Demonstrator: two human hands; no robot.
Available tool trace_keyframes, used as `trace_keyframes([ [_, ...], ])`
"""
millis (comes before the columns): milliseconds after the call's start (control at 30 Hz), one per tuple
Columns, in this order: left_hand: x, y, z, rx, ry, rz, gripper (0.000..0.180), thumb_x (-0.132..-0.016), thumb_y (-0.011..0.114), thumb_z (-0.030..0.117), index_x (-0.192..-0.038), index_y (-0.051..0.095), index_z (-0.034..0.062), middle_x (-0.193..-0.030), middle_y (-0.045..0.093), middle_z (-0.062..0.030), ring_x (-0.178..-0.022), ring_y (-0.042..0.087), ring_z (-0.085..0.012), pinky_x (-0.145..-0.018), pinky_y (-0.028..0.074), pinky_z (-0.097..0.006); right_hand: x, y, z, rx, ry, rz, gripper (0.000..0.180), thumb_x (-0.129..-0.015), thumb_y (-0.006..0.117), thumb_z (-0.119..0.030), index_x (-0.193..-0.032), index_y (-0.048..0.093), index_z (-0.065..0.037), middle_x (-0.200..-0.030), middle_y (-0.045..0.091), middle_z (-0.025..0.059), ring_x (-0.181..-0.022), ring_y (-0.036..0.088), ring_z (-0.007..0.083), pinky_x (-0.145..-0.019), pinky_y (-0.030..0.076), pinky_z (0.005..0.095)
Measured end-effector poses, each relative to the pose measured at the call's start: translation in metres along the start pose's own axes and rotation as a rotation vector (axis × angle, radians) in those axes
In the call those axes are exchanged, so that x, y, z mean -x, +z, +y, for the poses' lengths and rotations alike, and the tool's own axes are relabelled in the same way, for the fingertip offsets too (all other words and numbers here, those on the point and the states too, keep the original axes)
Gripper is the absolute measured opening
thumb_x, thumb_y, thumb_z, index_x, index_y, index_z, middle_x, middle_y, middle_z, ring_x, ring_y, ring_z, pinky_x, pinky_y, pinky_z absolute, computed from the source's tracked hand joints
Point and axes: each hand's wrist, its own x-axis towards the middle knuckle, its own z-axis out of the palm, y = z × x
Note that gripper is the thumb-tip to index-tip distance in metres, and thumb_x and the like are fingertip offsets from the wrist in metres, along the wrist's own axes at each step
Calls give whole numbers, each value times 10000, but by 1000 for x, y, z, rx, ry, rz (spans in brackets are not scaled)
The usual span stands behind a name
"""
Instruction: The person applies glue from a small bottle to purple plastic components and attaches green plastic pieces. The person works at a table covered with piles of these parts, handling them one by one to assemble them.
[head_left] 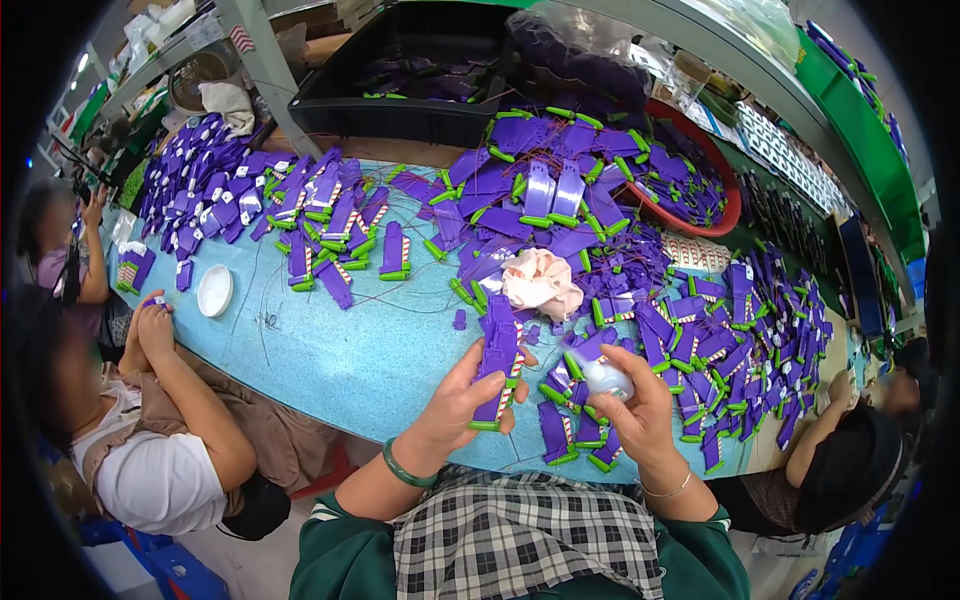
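Observation:
My left hand is closed around a purple plastic wing-shaped toy part with a green edge and a red-and-white striped strip. The part stands roughly upright, thumb across its face. To the right, my right hand grips a small translucent bottle, its tip pointing left toward the part but apart from it. Beyond both hands a crumpled pale pink cloth lies against a heap of similar purple and green parts. More striped parts lie right beside and beneath my right hand.
The blue tabletop carries a white round dish and loose purple pieces at left. A black bin and a red basin stand at the back. Co-workers sit left and right.

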Motion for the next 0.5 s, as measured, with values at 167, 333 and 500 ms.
trace_keyframes([
  [167,-2,11,-5,-129,-20,4,483,-904,553,82,-1326,331,2,-1191,495,-168,-906,593,-228,-523,597,-311,10,-9,-4,298,-331,51,458,-680,816,-89,-1077,603,-3,-794,651,114,-607,590,181,-538,466,291],
  [333,-1,19,-17,-168,-6,-6,471,-907,544,68,-1328,336,35,-1159,496,-144,-859,568,-203,-494,572,-291,21,-9,-3,450,-503,136,426,-609,806,-105,-977,606,-26,-694,601,112,-559,577,239,-491,448,325],
  [500,-3,18,-26,-228,-13,-15,490,-914,526,46,-1353,307,62,-1166,498,-133,-853,561,-189,-460,522,-273,27,-12,-1,503,-523,72,424,-608,806,-98,-978,609,-32,-652,584,92,-517,574,231,-470,443,312],
])
